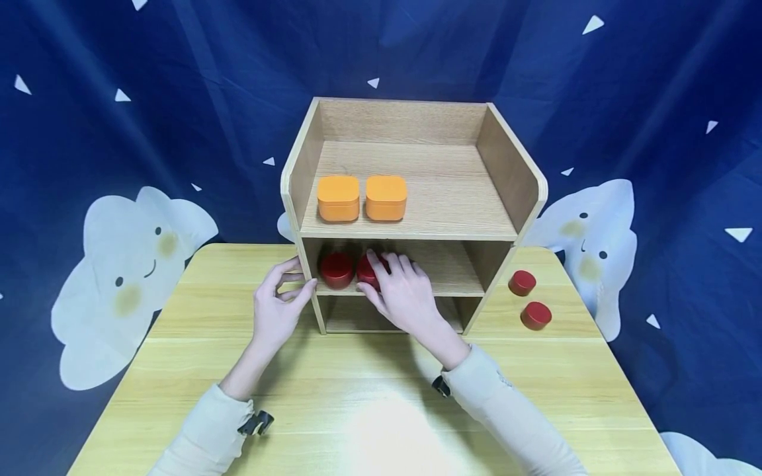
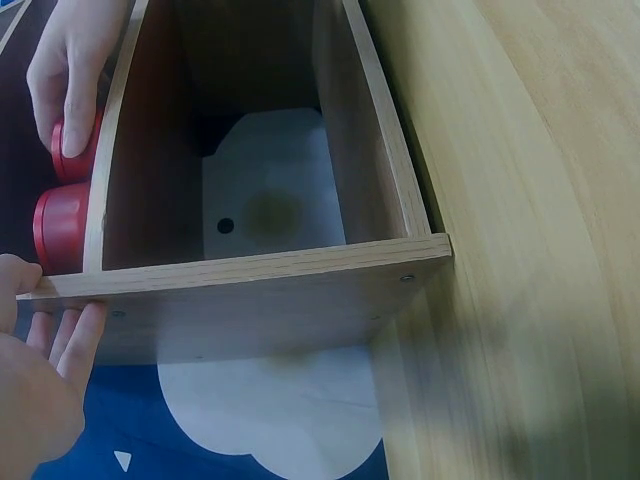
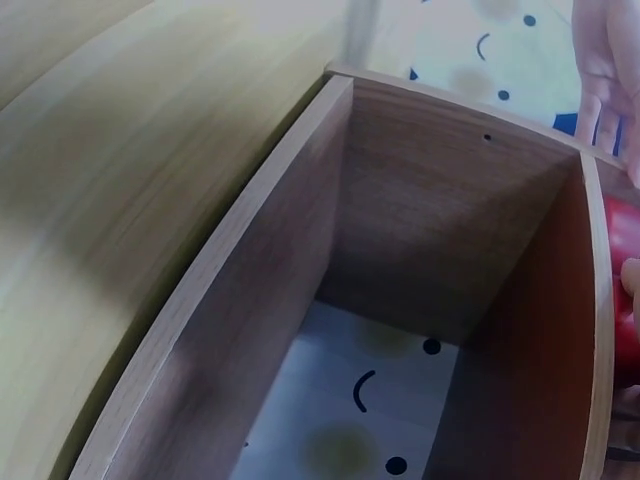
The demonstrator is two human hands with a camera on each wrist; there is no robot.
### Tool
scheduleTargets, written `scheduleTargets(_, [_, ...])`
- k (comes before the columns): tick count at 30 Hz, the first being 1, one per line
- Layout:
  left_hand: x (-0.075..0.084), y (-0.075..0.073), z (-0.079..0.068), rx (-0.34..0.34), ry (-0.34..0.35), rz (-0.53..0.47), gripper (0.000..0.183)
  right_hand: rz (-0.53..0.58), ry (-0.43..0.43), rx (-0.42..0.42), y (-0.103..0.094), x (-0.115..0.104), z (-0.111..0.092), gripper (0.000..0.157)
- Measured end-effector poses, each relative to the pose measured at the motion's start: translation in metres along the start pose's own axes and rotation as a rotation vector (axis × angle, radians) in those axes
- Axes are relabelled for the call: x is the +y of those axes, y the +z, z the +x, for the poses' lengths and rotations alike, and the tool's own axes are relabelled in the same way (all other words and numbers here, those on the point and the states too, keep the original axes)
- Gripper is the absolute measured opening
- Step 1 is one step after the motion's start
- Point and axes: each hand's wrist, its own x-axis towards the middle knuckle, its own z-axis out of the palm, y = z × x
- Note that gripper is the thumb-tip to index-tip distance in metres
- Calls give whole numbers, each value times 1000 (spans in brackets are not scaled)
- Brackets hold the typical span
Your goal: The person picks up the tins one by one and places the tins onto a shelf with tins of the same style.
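Note:
A wooden shelf unit [image 1: 452, 188] stands on the table. On its middle level, a red round container [image 1: 337, 271] sits near the left wall. My right hand [image 1: 407, 294] grips a second red round container [image 2: 84, 164] from above, close beside the first, thumb and fingers around its sides and hiding part of it. At the unit's left side panel, my left hand [image 1: 278, 309] holds the edge, thumb on the front and fingers along the outer face. In the left wrist view, both containers stand side by side near the shelf board's front edge.
Two orange rounded boxes [image 1: 338, 198] [image 1: 385, 198] stand side by side on the top level. To the unit's right, two red round containers [image 1: 522, 283] [image 1: 536, 316] lie on the wooden table [image 1: 297, 410]. A blue curtain [image 1: 238, 79] with clouds hangs behind.

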Motion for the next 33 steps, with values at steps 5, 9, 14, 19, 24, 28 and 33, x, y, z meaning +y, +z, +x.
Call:
scheduleTargets(5, [0, 0, 0, 0, 5, -3, 43, 19, -11, 25, -2, 1, -2, 66])
scheduleTargets(9, [1, 0, -1, 7, 7, -5, 42, 38, -33, 46, -6, 2, -5, 71])
scheduleTargets(14, [2, 0, 0, 9, 8, -14, 42, 48, -48, 33, -15, 3, -11, 72])
scheduleTargets(19, [0, -1, 0, 7, 3, -14, 43, 69, -51, 39, -24, 2, -17, 71])
scheduleTargets(24, [0, -1, 0, 5, -5, -7, 43, 72, -54, 29, -34, 1, -23, 71])
scheduleTargets(28, [2, 0, 0, 2, -14, -4, 43, 74, -50, 36, -40, 2, -30, 67])
scheduleTargets(33, [2, 0, 1, -2, -8, 7, 42, 95, -49, 57, -46, 5, -40, 67])
